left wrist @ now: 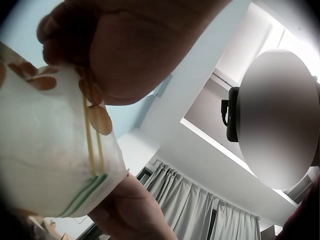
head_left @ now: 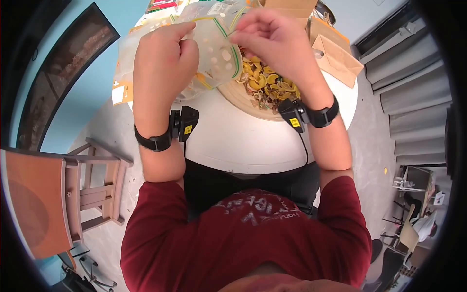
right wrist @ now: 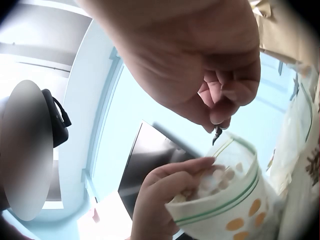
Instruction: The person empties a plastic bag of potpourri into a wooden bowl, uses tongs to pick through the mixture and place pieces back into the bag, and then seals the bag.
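Observation:
My left hand (head_left: 165, 58) grips a translucent zip bag (head_left: 221, 61) with a green-striped seal and orange oval spots by its edge. The bag's mouth stands open in the right wrist view, fingers of the left hand (right wrist: 167, 192) at its rim. Just above that mouth, my right hand (right wrist: 220, 85) pinches a small dark piece (right wrist: 216, 135) between thumb and fingertips. Below the right hand (head_left: 275, 41) in the head view, a round tan plate (head_left: 233, 100) carries a heap of yellow and brown dried pieces (head_left: 267, 80).
The plate stands on a round white table (head_left: 228, 146). Brown paper bags (head_left: 338, 58) are at the back right, beside a cardboard box (head_left: 292, 6). More plastic bags lie at the back left. A wooden chair (head_left: 97, 187) stands on the floor to the left.

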A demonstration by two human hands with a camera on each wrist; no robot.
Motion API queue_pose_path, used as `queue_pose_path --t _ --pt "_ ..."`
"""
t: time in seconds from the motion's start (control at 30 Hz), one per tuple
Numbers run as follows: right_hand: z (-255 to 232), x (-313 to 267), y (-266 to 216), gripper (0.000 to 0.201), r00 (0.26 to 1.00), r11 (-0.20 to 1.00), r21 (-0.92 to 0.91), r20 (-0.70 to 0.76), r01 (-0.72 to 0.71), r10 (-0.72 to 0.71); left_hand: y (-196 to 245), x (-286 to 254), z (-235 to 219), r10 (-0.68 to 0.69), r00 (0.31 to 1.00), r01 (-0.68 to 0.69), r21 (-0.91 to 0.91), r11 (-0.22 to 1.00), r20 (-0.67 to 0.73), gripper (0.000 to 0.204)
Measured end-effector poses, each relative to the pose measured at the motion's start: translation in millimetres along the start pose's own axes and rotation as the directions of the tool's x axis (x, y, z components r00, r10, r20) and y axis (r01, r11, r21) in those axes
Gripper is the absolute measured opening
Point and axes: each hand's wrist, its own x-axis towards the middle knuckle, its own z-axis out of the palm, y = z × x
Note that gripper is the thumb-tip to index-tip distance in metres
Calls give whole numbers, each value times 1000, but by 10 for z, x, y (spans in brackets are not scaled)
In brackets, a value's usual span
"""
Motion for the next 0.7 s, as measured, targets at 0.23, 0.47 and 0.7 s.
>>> queue_pose_path --t 0.23,0.47,0.7 --pt "-110 -165 179 24 983 881 -461 179 108 -27 -58 15 -115 -91 990 97 49 994 -104 37" --pt "170 -219 456 37 931 712 -678 353 184 96 -175 20 -94 -146 985 150 44 988 -90 35" --pt "171 -162 401 38 899 709 -683 406 177 167 -174 28 -55 -98 992 100 25 995 -83 35"
